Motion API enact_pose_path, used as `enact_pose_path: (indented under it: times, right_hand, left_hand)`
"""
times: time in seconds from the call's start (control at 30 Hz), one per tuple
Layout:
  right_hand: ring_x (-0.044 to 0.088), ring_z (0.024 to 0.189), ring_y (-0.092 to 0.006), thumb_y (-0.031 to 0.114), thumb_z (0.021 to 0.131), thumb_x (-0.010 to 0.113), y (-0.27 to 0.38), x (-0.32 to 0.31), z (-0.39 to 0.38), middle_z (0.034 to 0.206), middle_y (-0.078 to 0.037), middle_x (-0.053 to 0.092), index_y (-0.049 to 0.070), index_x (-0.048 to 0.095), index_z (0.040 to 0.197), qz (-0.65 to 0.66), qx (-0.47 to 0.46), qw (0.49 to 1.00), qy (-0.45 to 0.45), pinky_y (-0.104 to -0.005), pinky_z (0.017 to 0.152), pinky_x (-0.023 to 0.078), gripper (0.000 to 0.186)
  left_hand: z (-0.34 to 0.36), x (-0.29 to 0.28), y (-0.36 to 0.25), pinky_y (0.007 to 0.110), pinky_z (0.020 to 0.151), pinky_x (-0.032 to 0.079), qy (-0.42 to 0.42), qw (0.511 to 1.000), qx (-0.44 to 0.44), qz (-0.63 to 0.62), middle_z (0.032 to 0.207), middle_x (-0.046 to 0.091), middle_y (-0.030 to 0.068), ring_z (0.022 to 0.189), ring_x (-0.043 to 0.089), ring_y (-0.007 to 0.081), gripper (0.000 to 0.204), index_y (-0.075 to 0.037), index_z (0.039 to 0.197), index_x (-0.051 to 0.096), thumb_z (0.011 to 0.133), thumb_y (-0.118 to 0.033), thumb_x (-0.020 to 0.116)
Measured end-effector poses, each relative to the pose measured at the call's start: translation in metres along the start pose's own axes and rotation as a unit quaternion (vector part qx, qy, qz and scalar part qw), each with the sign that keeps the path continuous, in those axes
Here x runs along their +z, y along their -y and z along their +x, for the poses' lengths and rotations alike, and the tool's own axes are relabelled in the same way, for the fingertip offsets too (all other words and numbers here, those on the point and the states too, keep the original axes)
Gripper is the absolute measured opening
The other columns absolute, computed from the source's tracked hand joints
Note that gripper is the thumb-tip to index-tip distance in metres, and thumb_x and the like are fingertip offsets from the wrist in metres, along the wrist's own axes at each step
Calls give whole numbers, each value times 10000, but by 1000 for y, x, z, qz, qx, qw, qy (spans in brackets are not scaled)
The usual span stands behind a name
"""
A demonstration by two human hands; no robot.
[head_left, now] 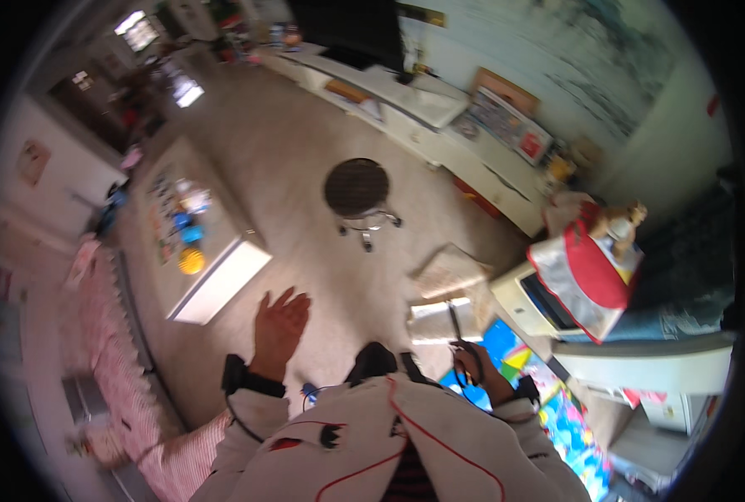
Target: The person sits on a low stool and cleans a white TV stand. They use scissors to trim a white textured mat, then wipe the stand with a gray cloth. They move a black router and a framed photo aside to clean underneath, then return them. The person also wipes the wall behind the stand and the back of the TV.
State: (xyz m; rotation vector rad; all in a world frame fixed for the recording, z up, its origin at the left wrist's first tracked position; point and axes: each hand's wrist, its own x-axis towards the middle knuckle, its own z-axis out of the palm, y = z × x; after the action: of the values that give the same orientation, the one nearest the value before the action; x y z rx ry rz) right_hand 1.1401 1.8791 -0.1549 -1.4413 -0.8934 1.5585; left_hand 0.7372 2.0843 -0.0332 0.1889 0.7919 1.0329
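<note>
Item (454,318), dark and slim, kind unclear through blur, sits in the right hand (485,374), lower middle of frame, right of centre. Fingers look curled round its lower part; exact contact can't be told. Long axis runs nearly up the frame, top end tipped slightly left, upper part sticking out beyond the fingers and overlapping a pale flat object (436,324) on the floor in view; touching or just above, can't tell.

Left hand (280,328) is lower left of centre, nothing in it, fingers spread and pointing up the frame. It's well apart from item, which lies off to its right; right hand is the one at it. Left hand is nearer the coffee table (226,280), not touching.

Containers: red-and-grey bag (586,272) on right side of frame, resting on a pale cabinet (515,305); inside not visible. TV unit (410,130), upper middle to right, has an open compartment with a brown box-like thing (347,91). Coffee table is no container; top carries blue objects (190,233) and a yellow ball (191,261) near its lower end. Colourful mat (567,427) just beside right hand, lower right.
</note>
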Motion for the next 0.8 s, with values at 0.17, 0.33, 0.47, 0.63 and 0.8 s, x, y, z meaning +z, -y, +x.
enact_pose_path:
  times: [0.17, 0.33, 0.47, 0.63, 0.8]
  right_hand:
    - [556, 618, -88, 85, 928, 585, 24, -3, 73, 765, -54, 631, -65, 591, 1288, 73, 103, 990, -62, -246, 563, 464, 391]
    - [548, 618, -97, 74, 911, 590, 66, -18, 151, 764, -47, 613, -80, 570, 1298, 92, 146, 977, -128, -236, 571, 452, 417]
    - [553, 628, -114, 115, 928, 570, 117, -28, 218, 720, -44, 591, -118, 557, 1280, 105, 132, 975, -146, -250, 588, 451, 422]
    - [560, 648, -116, 113, 927, 558, 177, -37, 279, 721, -35, 588, -132, 555, 1260, 112, 34, 979, -166, -264, 617, 452, 413]
    - [562, 637, -122, 122, 915, 571, 201, -58, 311, 731, -40, 599, -103, 566, 1280, 122, 76, 968, -206, -264, 614, 454, 429]
  left_hand:
    - [80, 11, -9, 372, 940, 526, -59, 995, -67, 40, 1114, 682, 150, 1064, 646, 277, 416, -24, 1201, 632, 1006, -386, 569]
    - [195, 23, -26, 367, 902, 547, -98, 983, -147, 47, 1084, 693, 148, 1039, 657, 276, 352, -19, 1169, 647, 984, -315, 606]
    - [279, 51, -50, 368, 920, 537, -65, 979, -170, 90, 1089, 699, 150, 1039, 657, 279, 321, -28, 1155, 661, 982, -292, 604]
    - [372, 121, -79, 343, 925, 529, -15, 972, -176, 154, 1068, 709, 117, 1027, 662, 251, 300, -52, 1167, 671, 993, -286, 596]
    - [439, 184, -73, 343, 928, 535, 34, 965, -206, 162, 1065, 718, 113, 1031, 671, 244, 269, -58, 1153, 686, 1001, -256, 586]
